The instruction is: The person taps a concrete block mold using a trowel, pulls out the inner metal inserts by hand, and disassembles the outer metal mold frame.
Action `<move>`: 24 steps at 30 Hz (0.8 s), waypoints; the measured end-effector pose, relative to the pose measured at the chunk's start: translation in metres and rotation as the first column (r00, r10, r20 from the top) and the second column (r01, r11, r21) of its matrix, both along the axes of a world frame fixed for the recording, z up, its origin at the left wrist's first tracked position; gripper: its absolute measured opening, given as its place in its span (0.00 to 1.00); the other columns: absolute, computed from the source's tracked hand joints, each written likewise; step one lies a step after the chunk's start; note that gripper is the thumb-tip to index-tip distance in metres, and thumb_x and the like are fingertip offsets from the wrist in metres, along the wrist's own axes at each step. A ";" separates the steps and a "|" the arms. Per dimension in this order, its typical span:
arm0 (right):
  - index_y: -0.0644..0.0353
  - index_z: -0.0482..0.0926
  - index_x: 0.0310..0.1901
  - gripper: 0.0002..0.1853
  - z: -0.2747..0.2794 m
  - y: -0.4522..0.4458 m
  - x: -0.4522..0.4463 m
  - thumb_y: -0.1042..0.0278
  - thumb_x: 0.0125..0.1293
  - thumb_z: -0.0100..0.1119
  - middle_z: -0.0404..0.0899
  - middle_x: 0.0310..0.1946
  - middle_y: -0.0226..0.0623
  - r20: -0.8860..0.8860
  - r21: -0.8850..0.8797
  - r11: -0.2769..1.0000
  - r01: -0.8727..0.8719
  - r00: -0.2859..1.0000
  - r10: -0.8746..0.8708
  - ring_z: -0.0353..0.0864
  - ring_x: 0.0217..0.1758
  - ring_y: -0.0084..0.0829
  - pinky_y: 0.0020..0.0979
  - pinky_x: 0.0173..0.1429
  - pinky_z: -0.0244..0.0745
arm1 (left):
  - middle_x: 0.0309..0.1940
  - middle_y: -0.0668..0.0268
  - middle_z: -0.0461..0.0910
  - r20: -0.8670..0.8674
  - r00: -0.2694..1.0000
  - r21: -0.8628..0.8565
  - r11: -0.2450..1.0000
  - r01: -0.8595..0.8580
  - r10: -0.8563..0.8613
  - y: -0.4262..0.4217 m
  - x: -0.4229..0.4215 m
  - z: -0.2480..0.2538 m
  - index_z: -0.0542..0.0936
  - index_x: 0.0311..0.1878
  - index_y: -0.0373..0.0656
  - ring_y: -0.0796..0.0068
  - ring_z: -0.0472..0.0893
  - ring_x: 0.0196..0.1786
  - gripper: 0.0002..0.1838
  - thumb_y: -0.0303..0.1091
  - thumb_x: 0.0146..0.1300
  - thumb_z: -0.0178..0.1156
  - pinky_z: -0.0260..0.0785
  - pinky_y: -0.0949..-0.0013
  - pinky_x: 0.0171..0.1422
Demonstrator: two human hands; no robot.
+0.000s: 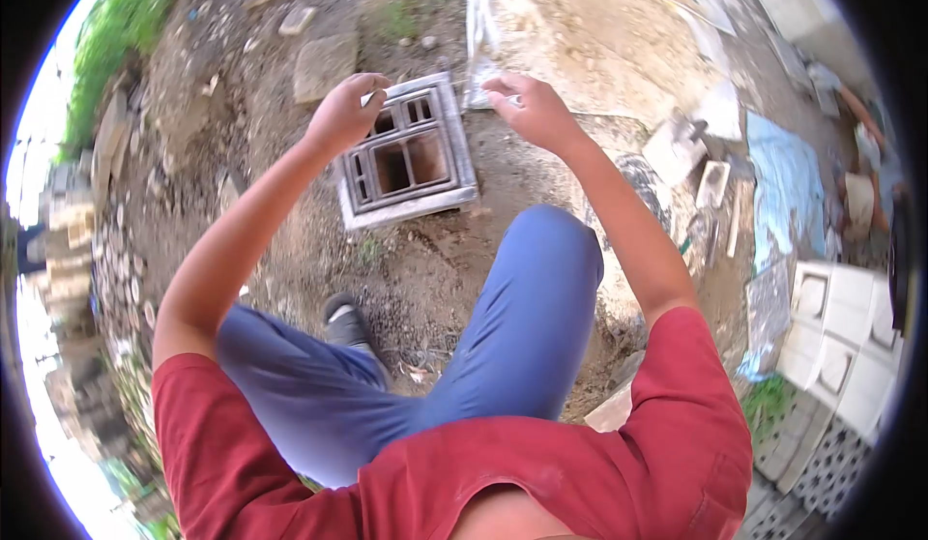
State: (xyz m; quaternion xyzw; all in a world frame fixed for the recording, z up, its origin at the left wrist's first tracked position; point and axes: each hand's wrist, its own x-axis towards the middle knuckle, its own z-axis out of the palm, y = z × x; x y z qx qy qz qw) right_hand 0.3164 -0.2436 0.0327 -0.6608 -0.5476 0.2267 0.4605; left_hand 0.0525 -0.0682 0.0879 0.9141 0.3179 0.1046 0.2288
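Note:
A grey, square ventilation block [448, 144] with a window-like grid of openings sits on the dirt in front of me. My left hand [346, 113] is over its upper left side, fingers curled together. A small pale bit shows at those fingertips, too small to name. To the right of the block's far corner, my right hand [537, 113] is held in the air with its fingers bent inward. Something small and whitish shows at its fingers too. Whether the left hand touches the block I cannot tell.
A sheet heaped with sandy material [590, 42] spreads beyond my right hand. Tools and a trowel-like piece [677, 148] lie right of it, near a blue sheet [785, 187]. Pale blocks [841, 332] stand at the far right, and another person [860, 144] is partly visible there.

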 end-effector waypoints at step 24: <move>0.71 0.80 0.52 0.17 -0.076 0.065 -0.172 0.65 0.73 0.51 0.85 0.48 0.55 -0.321 -0.556 0.831 -0.016 0.927 -0.197 0.88 0.48 0.47 0.43 0.52 0.81 | 0.82 0.55 0.54 0.041 0.991 0.444 0.886 -0.132 0.128 0.033 -0.045 -0.130 0.62 0.78 0.39 0.55 0.52 0.84 0.32 0.49 0.80 0.40 0.42 0.50 0.86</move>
